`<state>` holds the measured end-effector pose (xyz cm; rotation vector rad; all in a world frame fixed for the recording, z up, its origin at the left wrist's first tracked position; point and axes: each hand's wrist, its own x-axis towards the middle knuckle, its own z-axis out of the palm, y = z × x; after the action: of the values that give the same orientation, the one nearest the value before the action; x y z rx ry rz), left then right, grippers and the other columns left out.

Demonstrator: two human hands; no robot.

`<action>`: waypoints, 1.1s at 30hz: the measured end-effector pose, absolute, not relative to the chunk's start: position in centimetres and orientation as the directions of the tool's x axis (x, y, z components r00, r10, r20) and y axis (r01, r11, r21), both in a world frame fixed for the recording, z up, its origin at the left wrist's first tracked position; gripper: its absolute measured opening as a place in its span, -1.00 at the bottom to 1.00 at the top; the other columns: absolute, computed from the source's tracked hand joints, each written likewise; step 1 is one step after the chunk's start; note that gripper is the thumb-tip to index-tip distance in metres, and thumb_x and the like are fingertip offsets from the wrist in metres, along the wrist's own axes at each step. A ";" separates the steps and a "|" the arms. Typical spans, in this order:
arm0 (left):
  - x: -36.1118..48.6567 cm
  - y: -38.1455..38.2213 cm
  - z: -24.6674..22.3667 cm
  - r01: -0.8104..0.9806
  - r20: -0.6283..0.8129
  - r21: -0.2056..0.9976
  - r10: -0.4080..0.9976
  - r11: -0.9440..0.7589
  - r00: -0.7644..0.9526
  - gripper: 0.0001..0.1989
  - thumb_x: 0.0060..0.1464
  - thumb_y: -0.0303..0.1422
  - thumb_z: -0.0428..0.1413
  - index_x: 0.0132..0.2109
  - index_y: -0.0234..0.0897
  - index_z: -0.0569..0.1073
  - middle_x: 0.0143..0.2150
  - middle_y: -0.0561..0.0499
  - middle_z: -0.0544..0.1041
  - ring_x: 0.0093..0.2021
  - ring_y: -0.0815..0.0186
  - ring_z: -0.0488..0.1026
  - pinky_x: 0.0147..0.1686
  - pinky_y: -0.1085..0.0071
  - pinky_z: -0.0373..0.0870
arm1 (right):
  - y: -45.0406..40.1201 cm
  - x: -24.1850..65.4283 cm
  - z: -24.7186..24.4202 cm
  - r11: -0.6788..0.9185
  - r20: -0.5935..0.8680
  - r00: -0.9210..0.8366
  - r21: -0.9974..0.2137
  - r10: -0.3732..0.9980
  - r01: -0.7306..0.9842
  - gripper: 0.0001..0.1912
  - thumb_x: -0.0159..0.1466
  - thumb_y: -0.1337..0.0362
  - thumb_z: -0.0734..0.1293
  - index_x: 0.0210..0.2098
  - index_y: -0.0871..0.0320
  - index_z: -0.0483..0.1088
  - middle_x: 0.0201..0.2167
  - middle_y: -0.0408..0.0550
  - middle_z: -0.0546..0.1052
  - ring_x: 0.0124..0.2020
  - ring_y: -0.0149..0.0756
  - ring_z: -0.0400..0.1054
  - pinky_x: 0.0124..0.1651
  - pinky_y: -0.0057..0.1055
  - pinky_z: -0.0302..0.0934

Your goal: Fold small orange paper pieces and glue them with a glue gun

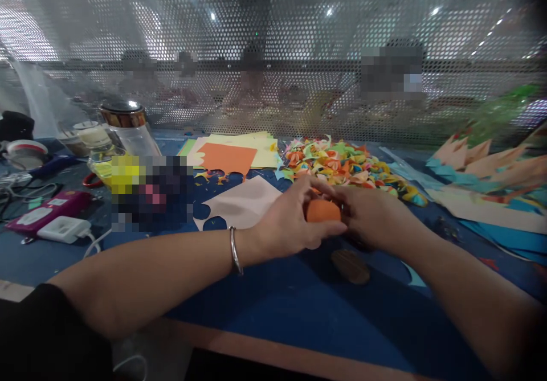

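Note:
An orange rounded paper piece [323,212] is held in front of me over the blue table [273,307]. My left hand [294,216], with a silver bangle at the wrist, is closed round its left side, thumb along the lower edge. At its right side is my right hand [370,216], fingers bent; their tips are partly hidden, and what they grip is not clear. Below the hands lies a brown oval piece [350,266]. A pale pink sheet with rounded cut-outs [245,201] lies left of my left hand.
Behind the hands is a heap of colourful folded paper pieces [342,164]. Orange sheet [228,158] and yellow sheets lie back left. A glass jar [132,133], white adapter [64,229] and purple box [49,213] stand left. Pointed folded papers [487,159] are right. A perforated screen [265,45] rises behind.

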<state>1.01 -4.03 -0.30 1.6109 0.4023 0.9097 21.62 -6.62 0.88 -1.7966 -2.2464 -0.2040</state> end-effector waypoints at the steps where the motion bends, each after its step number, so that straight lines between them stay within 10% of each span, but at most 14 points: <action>1: 1.0 -3.7 -0.3 -0.240 0.284 0.955 0.765 -0.173 0.578 -0.41 -0.07 -0.23 0.50 -0.03 -0.18 0.33 -0.17 0.05 0.51 -0.24 0.32 0.49 -0.17 0.35 0.43 | -6.8 21.6 1.0 0.230 0.311 -0.198 -0.070 0.930 0.971 -0.82 0.28 0.17 0.38 -0.19 0.06 0.59 -0.41 -0.03 0.67 -0.43 -0.15 0.55 -0.43 -0.37 0.17; 8: 1.5 -2.9 -0.1 -0.369 0.042 0.918 0.891 0.143 0.451 -0.45 -0.12 -0.42 0.53 -0.08 -0.26 0.39 -0.30 0.11 0.53 -0.37 0.45 0.45 -0.27 0.46 0.43 | -7.7 21.2 1.2 0.420 0.553 -0.268 -0.168 0.789 0.892 -0.71 0.40 0.10 0.33 0.00 0.10 0.53 -0.42 -0.06 0.64 -0.56 -0.25 0.48 -0.43 -0.34 0.26; 19: 1.7 -2.8 0.0 -0.296 -0.172 0.869 0.803 0.396 0.570 -0.96 0.19 -0.47 0.24 -0.26 -0.25 0.56 -0.34 0.01 0.58 -0.40 0.43 0.42 -0.44 0.53 0.31 | -8.0 20.6 1.6 0.479 0.482 -0.358 -0.151 0.799 0.865 -0.69 0.44 0.14 0.23 0.00 0.04 0.57 -0.23 0.02 0.69 -0.46 -0.23 0.49 -0.36 -0.30 0.33; 33: 1.6 -3.0 0.4 -0.291 -0.173 0.869 0.797 0.400 0.578 -0.79 0.29 -0.51 0.13 -0.31 -0.34 0.61 -0.38 -0.03 0.60 -0.37 0.41 0.50 -0.20 0.45 0.42 | -8.0 20.3 1.5 0.499 0.528 -0.304 -0.278 0.793 0.821 -0.74 0.45 0.10 0.25 -0.22 0.03 0.55 -0.27 -0.02 0.70 -0.29 -0.16 0.59 -0.21 -0.29 0.40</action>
<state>1.60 -2.95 0.37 0.9128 0.6466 0.7526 20.34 -7.98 1.54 -1.3183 -2.1282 -0.0584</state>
